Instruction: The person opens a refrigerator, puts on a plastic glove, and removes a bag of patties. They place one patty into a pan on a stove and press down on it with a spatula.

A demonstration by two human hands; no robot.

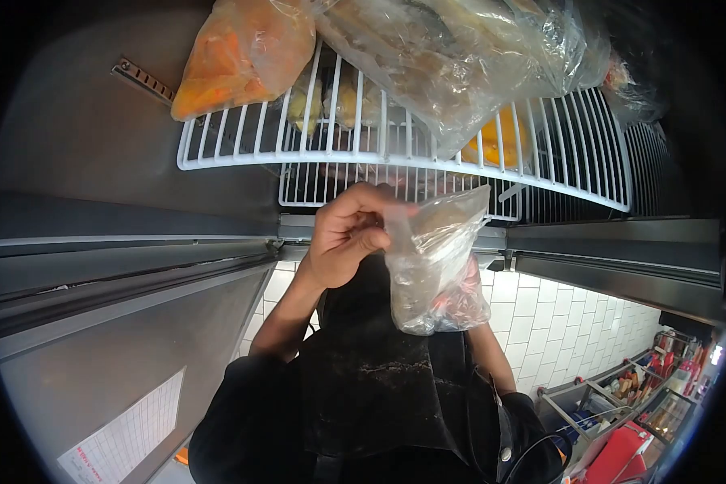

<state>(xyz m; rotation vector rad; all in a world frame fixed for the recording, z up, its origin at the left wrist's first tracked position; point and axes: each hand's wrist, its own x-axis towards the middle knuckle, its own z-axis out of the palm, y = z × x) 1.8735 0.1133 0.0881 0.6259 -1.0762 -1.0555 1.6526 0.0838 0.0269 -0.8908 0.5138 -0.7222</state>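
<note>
A clear plastic bag (pixel 431 270) is held up in front of my chest, below the wire shelf's front edge. My left hand (pixel 347 238) is closed, pinching the bag's upper left edge between thumb and fingers. My right hand (pixel 462 294) is mostly behind the bag's lower right side and shows blurrily through the plastic. Its fingers appear curled against the bag. Something pale lies inside the bag, but I cannot make out what it is.
A white wire shelf (pixel 387 164) carries a bag of orange pieces (pixel 246 60) and a large frosty bag (pixel 460 64). Yellow-orange food (pixel 500 139) shows through the bars. An open steel door (pixel 97 347) with a paper sheet (pixel 129 431) stands at left. White tiles (pixel 532 310) cover the floor.
</note>
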